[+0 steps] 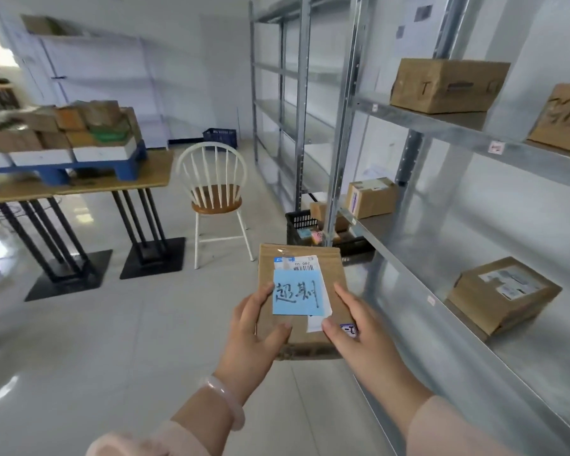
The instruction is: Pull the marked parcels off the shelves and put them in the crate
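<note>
I hold a flat brown parcel (301,258) in front of me with both hands; a blue note with handwritten characters is stuck on its top, over a white shipping label. My left hand (255,327) grips its left edge, thumb on top. My right hand (356,324) grips its right edge, thumb near the label. A black crate (301,222) stands on the floor beyond the parcel, beside the shelf post, with some small items inside. More brown parcels lie on the metal shelves (468,133) to my right: one low (502,294), one mid (371,197), two high (448,85) (563,120).
A white chair with a wooden seat (214,192) stands left of the crate. A wooden table (79,185) at left carries a blue pallet stacked with boxes. A blue crate (220,137) sits by the far wall. A second metal rack (277,93) stands behind.
</note>
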`<state>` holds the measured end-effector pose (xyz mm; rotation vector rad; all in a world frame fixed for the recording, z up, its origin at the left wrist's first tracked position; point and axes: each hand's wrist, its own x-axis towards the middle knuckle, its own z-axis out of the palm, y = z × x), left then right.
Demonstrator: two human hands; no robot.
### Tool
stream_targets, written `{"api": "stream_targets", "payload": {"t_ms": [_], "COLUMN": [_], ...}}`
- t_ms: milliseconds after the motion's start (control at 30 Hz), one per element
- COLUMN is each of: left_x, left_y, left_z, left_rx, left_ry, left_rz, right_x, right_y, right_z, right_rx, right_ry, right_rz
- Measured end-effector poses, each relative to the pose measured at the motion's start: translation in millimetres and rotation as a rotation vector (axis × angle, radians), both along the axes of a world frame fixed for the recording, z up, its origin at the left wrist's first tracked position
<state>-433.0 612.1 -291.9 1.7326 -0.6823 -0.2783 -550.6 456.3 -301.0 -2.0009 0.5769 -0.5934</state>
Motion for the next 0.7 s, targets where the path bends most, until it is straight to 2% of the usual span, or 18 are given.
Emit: {"api": "stream_targets", "payload": {"t_ms": [400, 567, 700], "left_x": [208.6, 292.4, 368.7], "left_y": [-111.3, -143.3, -175.3], "left_z": [-0.2, -15.1, -37.2], "left_rx": [0.017, 0.038, 0.077], "left_ry": [0.116, 0.166, 0.179], "left_rz": [0.074, 0.104, 0.062], "right_x": [220.9, 302.2, 366.4], "right_y": [-126.9, -156.6, -190.5], "right_z": [2.9, -15.8, -35.3], "right_rx": [0.021, 0.126, 0.171], "right_ry": [0.059, -0.022, 0.062], "right_rz": [0.081, 0.165, 0.139]}}
